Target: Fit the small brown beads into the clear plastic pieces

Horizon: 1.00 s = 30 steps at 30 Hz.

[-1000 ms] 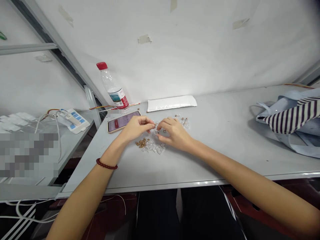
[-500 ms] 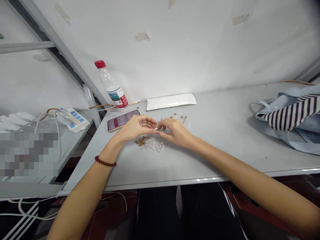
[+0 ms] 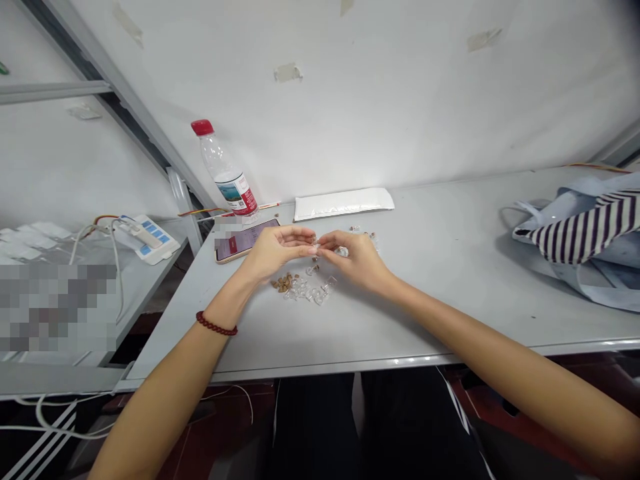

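My left hand (image 3: pixel 281 251) and my right hand (image 3: pixel 356 257) meet fingertip to fingertip above the table. Both are closed in a pinch on a small clear plastic piece (image 3: pixel 315 244), mostly covered by the fingers. Just below them lie a small heap of brown nugget-like bits (image 3: pixel 284 283) and a spread of loose clear plastic pieces (image 3: pixel 309 291). Behind my right hand, partly hidden by it, are more small clear pieces with brown bits (image 3: pixel 373 237). A dark red braided bracelet (image 3: pixel 216 325) circles my left wrist.
A phone (image 3: pixel 240 241) lies beside my left hand. Behind it stands a red-capped plastic bottle (image 3: pixel 235 190). A white flat packet (image 3: pixel 345 203) rests along the wall. A bag with striped cloth (image 3: pixel 570 233) sits at the right, a power strip (image 3: pixel 150 240) at the left.
Both hands have risen slightly away from the heap, still pinched together. More of the clear pieces below is uncovered, while the group behind my right hand is more hidden.
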Each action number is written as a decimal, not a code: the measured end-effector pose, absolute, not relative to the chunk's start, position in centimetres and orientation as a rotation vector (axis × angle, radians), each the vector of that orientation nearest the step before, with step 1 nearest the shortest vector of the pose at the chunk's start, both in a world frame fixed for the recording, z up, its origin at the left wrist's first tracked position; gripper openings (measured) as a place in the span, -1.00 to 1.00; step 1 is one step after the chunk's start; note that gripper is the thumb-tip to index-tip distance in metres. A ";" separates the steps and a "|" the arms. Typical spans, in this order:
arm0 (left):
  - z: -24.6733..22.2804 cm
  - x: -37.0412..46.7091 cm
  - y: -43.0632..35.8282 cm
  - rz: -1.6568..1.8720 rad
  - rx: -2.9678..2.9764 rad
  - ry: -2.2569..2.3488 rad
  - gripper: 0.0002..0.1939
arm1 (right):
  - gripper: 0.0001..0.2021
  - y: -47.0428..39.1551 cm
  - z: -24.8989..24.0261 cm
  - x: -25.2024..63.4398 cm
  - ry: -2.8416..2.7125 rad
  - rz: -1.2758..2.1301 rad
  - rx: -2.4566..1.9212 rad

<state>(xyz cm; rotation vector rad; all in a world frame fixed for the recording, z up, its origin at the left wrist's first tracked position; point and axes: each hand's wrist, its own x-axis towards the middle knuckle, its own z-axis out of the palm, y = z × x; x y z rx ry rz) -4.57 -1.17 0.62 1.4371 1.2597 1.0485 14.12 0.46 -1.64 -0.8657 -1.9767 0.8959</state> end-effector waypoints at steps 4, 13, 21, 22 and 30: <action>0.9 -4.4 -1.4 1.022 1.492 1.256 -0.56 | -0.81 0.8 -1.9 14.3 -1.918 0.967 -0.866; 1.1 -3.6 -2.0 1.073 1.790 1.286 -0.68 | -0.86 0.9 -2.2 14.1 -1.724 1.203 -0.812; -0.4 -2.9 -1.9 1.118 2.188 1.316 -0.77 | -0.84 1.0 -1.7 14.2 -1.717 1.286 -0.883; -0.6 -2.9 -1.9 1.130 2.285 1.298 -0.79 | -0.83 1.0 -1.7 14.1 -1.739 1.265 -0.884; -0.5 -3.4 -2.0 0.998 2.655 1.359 -0.89 | -0.83 1.3 -1.6 14.3 -1.970 1.130 -0.840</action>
